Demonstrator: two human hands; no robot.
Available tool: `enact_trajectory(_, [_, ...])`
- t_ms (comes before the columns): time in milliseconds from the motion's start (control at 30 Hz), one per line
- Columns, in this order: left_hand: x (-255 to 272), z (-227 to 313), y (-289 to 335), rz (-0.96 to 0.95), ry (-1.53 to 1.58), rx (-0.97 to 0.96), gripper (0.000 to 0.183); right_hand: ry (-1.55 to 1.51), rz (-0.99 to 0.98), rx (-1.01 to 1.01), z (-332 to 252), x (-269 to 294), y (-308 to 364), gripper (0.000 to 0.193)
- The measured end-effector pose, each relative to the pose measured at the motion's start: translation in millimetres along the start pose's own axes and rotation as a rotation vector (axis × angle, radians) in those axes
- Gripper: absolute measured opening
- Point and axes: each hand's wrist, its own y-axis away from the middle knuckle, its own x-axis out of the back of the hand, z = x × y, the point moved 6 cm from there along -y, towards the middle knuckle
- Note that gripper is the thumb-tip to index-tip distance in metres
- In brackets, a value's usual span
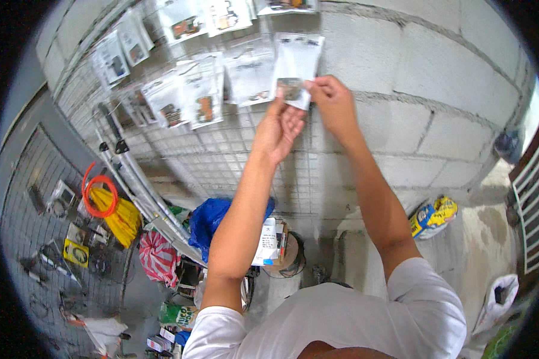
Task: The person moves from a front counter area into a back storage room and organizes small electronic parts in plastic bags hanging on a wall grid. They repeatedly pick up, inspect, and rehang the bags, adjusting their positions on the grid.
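Note:
A white plastic packet [300, 54] hangs in front of the block wall, at the right end of a row of similar packets. Its lower part shows a see-through patch with small brownish pieces that I cannot make out. My left hand [281, 127] holds the packet's lower left corner, thumb in front and fingers behind and below it. My right hand [334, 106] pinches the lower right edge between thumb and curled fingers. Just left of it, another white packet [249, 69] hangs close by. Further left is a packet with orange contents [203, 90].
Wire grid [251, 158] covers part of the wall. Metal poles [141, 185] lean at left, near a red coiled hose [100, 196] and yellow bundle [117, 216]. Below are a blue plastic bag [208, 224] and a spool [288, 257]. A yellow-blue sack [435, 216] sits right.

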Motion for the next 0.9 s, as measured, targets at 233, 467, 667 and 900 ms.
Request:
enact_trajectory(233, [5.4, 43.4, 9.8, 0.014, 0.176, -0.082, 0.026, -0.125, -0.107, -0.013, -11.9, -11.3, 21.8, 0.026])
enact_trajectory(467, [-6.8, 56.7, 17.7, 0.065, 0.158, -0.146, 0.023, 0.427, 0.188, 0.110, 27.7, 35.3, -31.3, 0.048])
enact_trajectory(667, [-6.3, 47.9, 19.4, 0.134, 0.122, -0.206, 0.025, 0.439, 0.089, 0.117, 37.3, 35.6, -37.5, 0.036])
enact_trajectory(900, [-3.1, 34.8, 18.6, 0.171, 0.073, -0.258, 0.023, 0.378, -0.058, 0.018, 35.8, 27.2, -34.0, 0.037])
